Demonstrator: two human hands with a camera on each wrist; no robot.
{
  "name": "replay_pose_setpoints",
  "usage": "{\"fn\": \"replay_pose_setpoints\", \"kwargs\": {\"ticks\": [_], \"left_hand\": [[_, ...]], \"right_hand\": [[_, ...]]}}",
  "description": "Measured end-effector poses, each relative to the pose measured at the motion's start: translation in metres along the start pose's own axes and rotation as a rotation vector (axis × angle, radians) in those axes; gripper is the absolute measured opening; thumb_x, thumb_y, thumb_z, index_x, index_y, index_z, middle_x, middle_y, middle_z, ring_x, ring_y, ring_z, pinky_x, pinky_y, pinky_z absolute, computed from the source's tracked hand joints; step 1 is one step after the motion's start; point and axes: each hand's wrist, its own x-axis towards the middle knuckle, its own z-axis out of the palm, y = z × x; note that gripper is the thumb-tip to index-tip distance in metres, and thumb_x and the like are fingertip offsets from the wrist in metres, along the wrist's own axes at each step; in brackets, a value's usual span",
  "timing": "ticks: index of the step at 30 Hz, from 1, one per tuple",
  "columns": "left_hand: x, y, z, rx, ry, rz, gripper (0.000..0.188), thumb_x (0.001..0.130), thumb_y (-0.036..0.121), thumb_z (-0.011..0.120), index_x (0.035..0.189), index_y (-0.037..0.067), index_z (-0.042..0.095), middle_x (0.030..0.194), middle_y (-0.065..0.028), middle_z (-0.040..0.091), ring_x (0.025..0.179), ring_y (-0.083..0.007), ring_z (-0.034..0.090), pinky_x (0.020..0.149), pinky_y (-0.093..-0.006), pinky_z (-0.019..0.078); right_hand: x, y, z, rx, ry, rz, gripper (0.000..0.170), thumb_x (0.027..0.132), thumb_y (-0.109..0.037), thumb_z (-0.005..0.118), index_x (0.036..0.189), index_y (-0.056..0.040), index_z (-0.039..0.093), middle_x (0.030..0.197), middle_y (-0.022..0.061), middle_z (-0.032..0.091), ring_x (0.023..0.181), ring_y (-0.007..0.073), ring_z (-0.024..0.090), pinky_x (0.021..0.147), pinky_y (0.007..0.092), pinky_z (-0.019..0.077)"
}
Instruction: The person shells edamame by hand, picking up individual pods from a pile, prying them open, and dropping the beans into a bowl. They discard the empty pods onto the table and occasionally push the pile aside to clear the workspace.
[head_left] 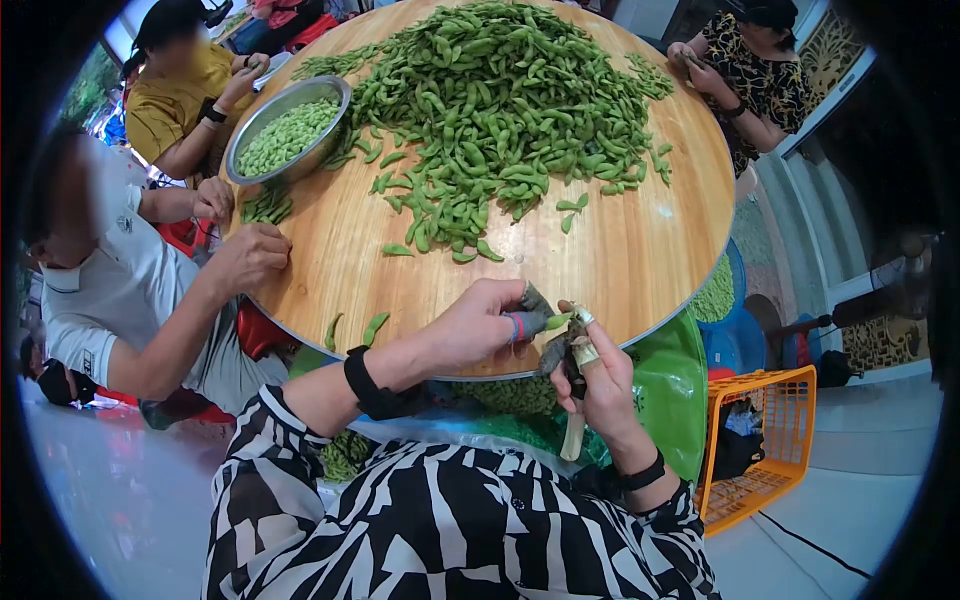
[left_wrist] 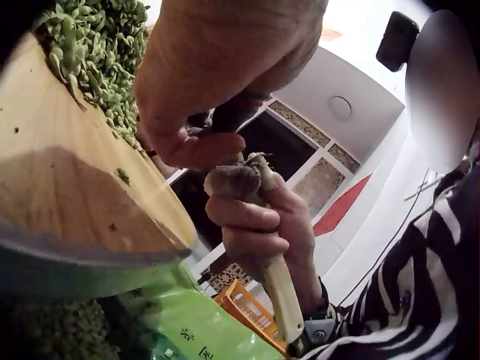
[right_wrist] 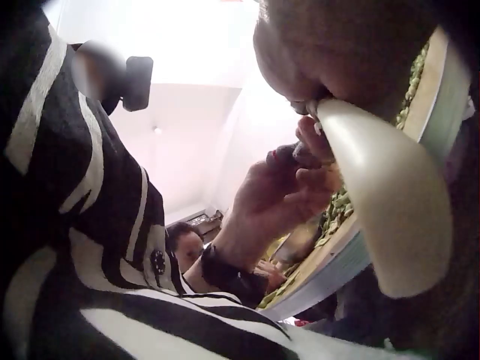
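My left hand point(head_left: 480, 325), its fingers wrapped in dark finger covers, pinches a green soybean pod point(head_left: 558, 321) just above the table's near edge. Close beside it, my right hand point(head_left: 605, 385) grips a tool with a cream-coloured handle point(head_left: 573, 438) that sticks out below the palm. In the left wrist view the handle point(left_wrist: 283, 300) points down from the curled fingers; the tool's working end is hidden among the fingers. Dark, worn covers also wrap fingertips of the right hand point(left_wrist: 251, 225). The right wrist view shows the smooth, rounded handle end point(right_wrist: 390, 210) up close.
A large heap of soybean pods point(head_left: 500, 100) covers the far part of the round wooden table point(head_left: 330, 250). A metal bowl point(head_left: 236, 165) of shelled beans stands at the left. Three people sit around. An orange crate point(head_left: 800, 440) and a green bag point(head_left: 670, 390) are at the right.
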Motion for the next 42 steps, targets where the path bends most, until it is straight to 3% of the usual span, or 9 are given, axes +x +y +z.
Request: {"fn": "replay_pose_setpoints", "kwargs": {"ticks": [21,24,26,30,32,33,35,39,42], "left_hand": [[-0.015,-0.015,0.002,-0.126,0.108,0.197,0.023,0.093,0.010,0.057,0.113,0.000,0.061,0.070,0.0002,0.056,0.056,-0.0060,0.050,0.051,-0.0211,0.0411],[-0.014,-0.012,-0.005,-0.318,0.035,0.044,0.024,0.091,0.009,0.058,0.113,0.000,0.061,0.071,-0.0005,0.057,0.054,-0.0057,0.050,0.049,-0.0213,0.0408],[-0.014,-0.014,-0.009,-0.830,-0.233,-0.100,0.025,0.090,0.008,0.060,0.113,0.000,0.061,0.072,-0.0024,0.059,0.053,-0.0068,0.050,0.049,-0.0213,0.0408],[-0.012,-0.021,-0.010,-0.922,-0.316,-0.140,0.025,0.089,0.008,0.060,0.113,0.001,0.061,0.075,-0.0047,0.062,0.055,-0.0096,0.052,0.049,-0.0225,0.0410],[-0.013,-0.014,-0.002,-0.135,0.028,0.133,0.021,0.087,0.007,0.062,0.106,0.000,0.061,0.081,-0.0062,0.064,0.058,-0.0116,0.053,0.050,-0.0260,0.0436],[-0.013,-0.013,-0.002,-0.135,0.027,0.132,0.021,0.087,0.007,0.062,0.106,0.000,0.061,0.081,-0.0062,0.064,0.058,-0.0116,0.053,0.050,-0.0260,0.0436],[-0.014,-0.013,-0.004,0.416,0.111,0.564,0.019,0.082,0.004,0.065,0.099,0.000,0.060,0.081,-0.0094,0.063,0.061,-0.0190,0.057,0.052,-0.0323,0.0457],[-0.026,0.007,-0.003,0.937,0.120,0.773,0.026,0.074,0.006,0.069,0.097,0.001,0.059,0.074,-0.0161,0.052,0.068,-0.0360,0.056,0.057,-0.0405,0.0448],[-0.028,0.016,-0.003,0.942,0.048,0.754,0.022,0.072,0.005,0.064,0.091,0.001,0.053,0.075,-0.0163,0.053,0.068,-0.0358,0.056,0.058,-0.0425,0.0454]], "right_hand": [[0.003,0.001,0.017,0.061,0.011,-0.042,0.039,0.099,-0.009,0.038,0.136,0.0027,0.043,0.071,0.0005,0.047,0.049,0.0055,0.040,0.042,0.0186,0.0339],[0.005,0.002,0.013,0.166,-0.022,-0.015,0.038,0.099,-0.010,0.041,0.134,0.0032,0.045,0.073,0.0021,0.050,0.049,0.0060,0.040,0.041,0.0186,0.0336],[0.005,0.000,0.011,0.218,-0.062,0.022,0.038,0.099,-0.011,0.043,0.134,0.0024,0.045,0.074,0.0031,0.052,0.049,0.0064,0.040,0.041,0.0188,0.0333],[0.005,0.003,0.004,0.462,-0.094,0.183,0.039,0.098,-0.014,0.046,0.135,-0.0010,0.045,0.077,0.0058,0.055,0.048,0.0074,0.040,0.039,0.0193,0.0330],[0.005,0.002,0.006,0.473,-0.061,0.202,0.040,0.098,-0.014,0.047,0.135,-0.0017,0.044,0.077,0.0067,0.055,0.048,0.0076,0.040,0.039,0.0195,0.0330],[0.005,0.001,0.007,0.485,-0.027,0.222,0.040,0.097,-0.014,0.047,0.136,-0.0024,0.044,0.077,0.0076,0.056,0.047,0.0079,0.040,0.038,0.0197,0.0330],[0.004,0.008,0.002,0.539,-0.088,0.238,0.040,0.097,-0.014,0.046,0.136,-0.0032,0.044,0.078,0.0088,0.057,0.046,0.0082,0.040,0.037,0.0200,0.0329],[0.004,0.002,0.000,0.586,-0.120,0.382,0.040,0.096,-0.012,0.045,0.136,-0.0066,0.043,0.081,0.0111,0.059,0.042,0.0092,0.040,0.034,0.0211,0.0318],[0.000,0.006,-0.001,0.609,-0.128,0.402,0.043,0.096,-0.019,0.049,0.137,-0.0094,0.043,0.073,0.0078,0.056,0.041,0.0092,0.040,0.034,0.0214,0.0309]]}}
